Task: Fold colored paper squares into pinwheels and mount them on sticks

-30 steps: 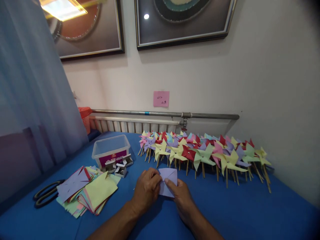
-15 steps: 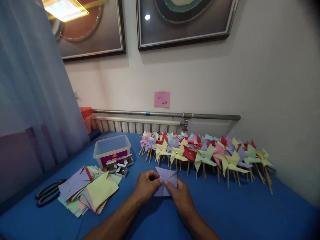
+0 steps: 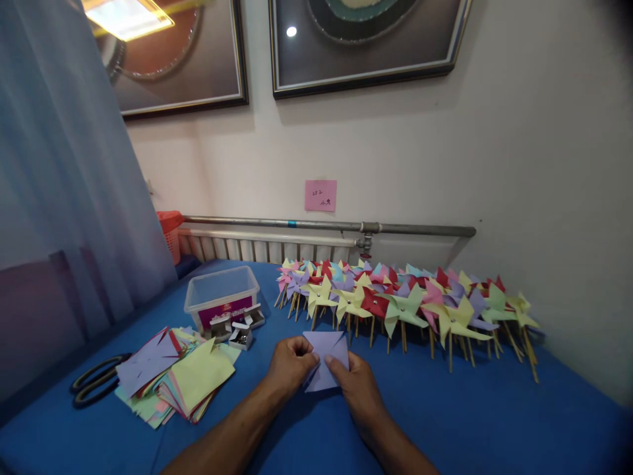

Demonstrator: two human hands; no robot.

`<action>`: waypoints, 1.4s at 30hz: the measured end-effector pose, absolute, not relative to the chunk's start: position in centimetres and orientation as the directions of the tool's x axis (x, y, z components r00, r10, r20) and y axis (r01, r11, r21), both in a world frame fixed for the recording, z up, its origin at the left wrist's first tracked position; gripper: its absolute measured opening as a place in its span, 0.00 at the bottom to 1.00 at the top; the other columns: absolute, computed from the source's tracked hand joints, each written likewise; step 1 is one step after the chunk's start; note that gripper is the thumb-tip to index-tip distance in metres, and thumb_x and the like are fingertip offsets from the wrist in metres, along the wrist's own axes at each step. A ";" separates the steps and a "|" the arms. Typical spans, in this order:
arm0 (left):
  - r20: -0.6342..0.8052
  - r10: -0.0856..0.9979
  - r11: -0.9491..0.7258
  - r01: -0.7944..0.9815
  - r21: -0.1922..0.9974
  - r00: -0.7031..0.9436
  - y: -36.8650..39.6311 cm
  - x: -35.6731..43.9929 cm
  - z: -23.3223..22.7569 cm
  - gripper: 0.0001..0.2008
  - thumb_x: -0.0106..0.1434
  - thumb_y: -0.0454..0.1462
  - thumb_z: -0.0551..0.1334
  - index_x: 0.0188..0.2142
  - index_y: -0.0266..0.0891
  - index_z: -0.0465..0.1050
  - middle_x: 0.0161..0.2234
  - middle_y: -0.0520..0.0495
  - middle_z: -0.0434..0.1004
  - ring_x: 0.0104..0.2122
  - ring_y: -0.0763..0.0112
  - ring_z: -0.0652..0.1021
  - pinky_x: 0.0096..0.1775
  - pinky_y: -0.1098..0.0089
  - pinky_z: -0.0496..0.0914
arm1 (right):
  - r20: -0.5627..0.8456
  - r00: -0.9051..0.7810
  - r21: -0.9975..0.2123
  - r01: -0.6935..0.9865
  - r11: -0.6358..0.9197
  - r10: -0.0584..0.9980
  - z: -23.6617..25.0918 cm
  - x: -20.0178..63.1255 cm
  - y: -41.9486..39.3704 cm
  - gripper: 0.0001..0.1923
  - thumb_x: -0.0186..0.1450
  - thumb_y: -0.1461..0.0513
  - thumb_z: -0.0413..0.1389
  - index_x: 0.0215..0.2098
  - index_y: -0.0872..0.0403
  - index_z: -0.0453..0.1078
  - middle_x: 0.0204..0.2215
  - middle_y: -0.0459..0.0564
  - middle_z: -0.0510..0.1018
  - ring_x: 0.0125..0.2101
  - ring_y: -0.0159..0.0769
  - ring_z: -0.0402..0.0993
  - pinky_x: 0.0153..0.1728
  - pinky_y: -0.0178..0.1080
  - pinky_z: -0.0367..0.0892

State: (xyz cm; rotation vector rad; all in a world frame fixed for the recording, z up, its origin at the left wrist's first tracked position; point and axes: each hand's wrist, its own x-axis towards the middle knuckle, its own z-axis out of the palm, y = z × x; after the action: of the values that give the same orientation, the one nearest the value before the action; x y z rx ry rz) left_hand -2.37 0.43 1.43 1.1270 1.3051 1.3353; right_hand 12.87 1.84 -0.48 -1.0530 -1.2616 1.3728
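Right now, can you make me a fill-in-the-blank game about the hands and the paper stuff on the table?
1. Both hands, left hand and right hand, pinch a paper square whose colour is ____.
2. The scissors lie to the ____ of the paper stack.
3. The pinwheels lie on a cloth whose colour is ____.

Missing words: purple, left, blue

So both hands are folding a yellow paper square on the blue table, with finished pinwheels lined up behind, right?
Not quite: the head view shows the paper square is purple, not yellow. Both the left hand and right hand hold it over the blue table, pinwheels behind.
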 end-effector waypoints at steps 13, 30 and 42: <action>-0.005 0.983 0.001 -0.025 1.000 -0.186 0.5 -2.1 1.3 0.12 0.43 0.42 0.68 0.19 0.39 0.68 0.16 0.55 0.66 0.18 0.76 0.65 0.24 0.73 0.58 | 0.017 -0.173 -0.995 -0.096 0.001 0.985 -1.0 12.7 1.9 0.24 0.54 0.46 0.66 0.39 0.56 0.80 0.26 0.51 0.84 0.28 0.47 0.80 0.29 0.41 0.72; -0.045 0.990 0.043 -0.020 0.999 -0.134 0.5 -1.7 1.1 0.09 0.43 0.38 0.63 0.18 0.42 0.61 0.13 0.58 0.62 0.15 0.78 0.60 0.20 0.73 0.52 | 0.025 -0.165 -0.955 -0.297 -0.026 0.986 0.4 12.8 1.9 0.26 0.53 0.44 0.69 0.40 0.53 0.77 0.27 0.48 0.83 0.25 0.41 0.76 0.27 0.39 0.69; -0.122 0.976 0.106 -0.097 0.990 -0.178 0.6 -2.0 1.6 0.09 0.44 0.33 0.62 0.18 0.41 0.61 0.13 0.57 0.62 0.14 0.78 0.60 0.20 0.74 0.52 | 0.055 -0.276 -0.912 -0.406 -0.064 0.959 0.5 12.5 1.4 0.24 0.58 0.45 0.65 0.43 0.53 0.76 0.36 0.52 0.85 0.39 0.47 0.80 0.38 0.42 0.73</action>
State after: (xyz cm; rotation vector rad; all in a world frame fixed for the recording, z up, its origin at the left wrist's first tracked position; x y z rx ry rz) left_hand -2.00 0.59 1.61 0.9672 1.3282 1.2954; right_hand 12.46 1.37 0.50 -0.7408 -1.0771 1.5872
